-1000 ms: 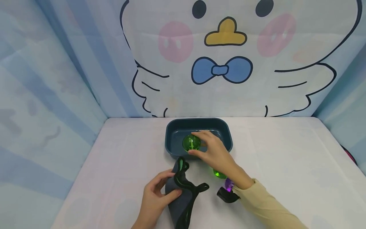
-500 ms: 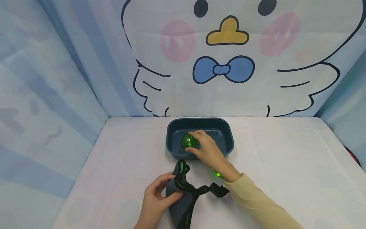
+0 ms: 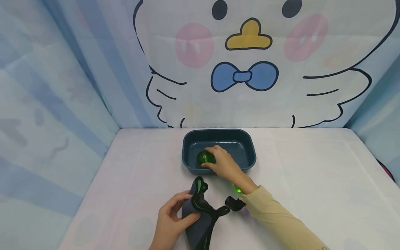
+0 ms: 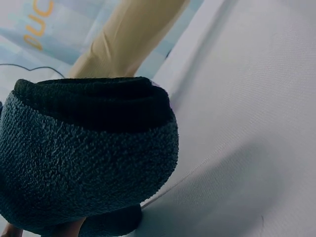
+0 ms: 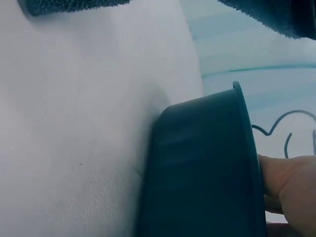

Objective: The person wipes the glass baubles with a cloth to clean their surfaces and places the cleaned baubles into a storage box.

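My right hand (image 3: 224, 164) holds a clear green ball (image 3: 204, 157) between thumb and fingers, inside the dark blue tray (image 3: 251, 151). In the right wrist view, the fingers reach over the rim of the tray (image 5: 207, 168), whose wall hides the ball. My left hand (image 3: 172, 222) grips a folded, fuzzy blue-grey cloth (image 3: 196, 227) with black edging and a green strip showing at its top. That cloth (image 4: 89, 158) fills much of the left wrist view, with fingertips just visible under it.
Another green ball (image 3: 238, 190) lies under my right wrist, mostly hidden. A black wrist camera (image 3: 234, 204) hangs by the beige sleeve (image 3: 272, 218), with a faint purple tint on the white tabletop (image 3: 312, 166) beside it. A printed curtain (image 3: 193, 97) stands behind the tray.
My right hand has moved slightly left and lower into the tray with the green ball. The sleeve now covers a purple object seen earlier. My left hand keeps its grip on the cloth.
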`<state>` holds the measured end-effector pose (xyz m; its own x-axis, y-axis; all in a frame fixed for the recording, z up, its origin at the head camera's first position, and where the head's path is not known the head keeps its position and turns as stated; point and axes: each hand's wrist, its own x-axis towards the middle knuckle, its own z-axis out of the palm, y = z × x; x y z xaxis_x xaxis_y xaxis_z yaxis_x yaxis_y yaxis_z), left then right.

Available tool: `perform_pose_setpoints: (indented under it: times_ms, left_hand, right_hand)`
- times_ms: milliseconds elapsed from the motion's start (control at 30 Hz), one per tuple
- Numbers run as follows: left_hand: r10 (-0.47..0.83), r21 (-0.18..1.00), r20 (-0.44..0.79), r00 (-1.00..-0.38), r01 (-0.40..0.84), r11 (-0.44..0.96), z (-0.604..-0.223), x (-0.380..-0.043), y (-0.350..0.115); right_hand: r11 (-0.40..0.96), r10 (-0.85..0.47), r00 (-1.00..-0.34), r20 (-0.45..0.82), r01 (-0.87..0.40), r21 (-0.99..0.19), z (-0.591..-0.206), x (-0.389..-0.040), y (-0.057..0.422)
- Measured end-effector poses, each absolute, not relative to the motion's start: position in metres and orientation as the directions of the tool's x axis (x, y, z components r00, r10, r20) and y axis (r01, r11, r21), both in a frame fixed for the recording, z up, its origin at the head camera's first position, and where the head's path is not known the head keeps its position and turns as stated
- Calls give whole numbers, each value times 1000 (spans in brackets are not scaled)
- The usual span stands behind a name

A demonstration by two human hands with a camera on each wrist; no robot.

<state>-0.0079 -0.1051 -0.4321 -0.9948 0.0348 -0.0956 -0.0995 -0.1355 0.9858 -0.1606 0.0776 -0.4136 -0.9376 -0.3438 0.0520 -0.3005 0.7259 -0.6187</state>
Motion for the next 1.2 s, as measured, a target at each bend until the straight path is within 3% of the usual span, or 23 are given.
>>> perform_pose_setpoints:
  times_ms: [500, 1200]
  left_hand:
    - [65, 982, -98, -993, -107, -154, -432, -9, -103]
    - [32, 982, -89, -995, -94, -163, -434, -10, -97]
  right_hand:
    - [733, -367, -928, -61, -248, -634, -414, -167, 81]
    - [689, -431, -899, 77, -383, -616, -385, -149, 107]
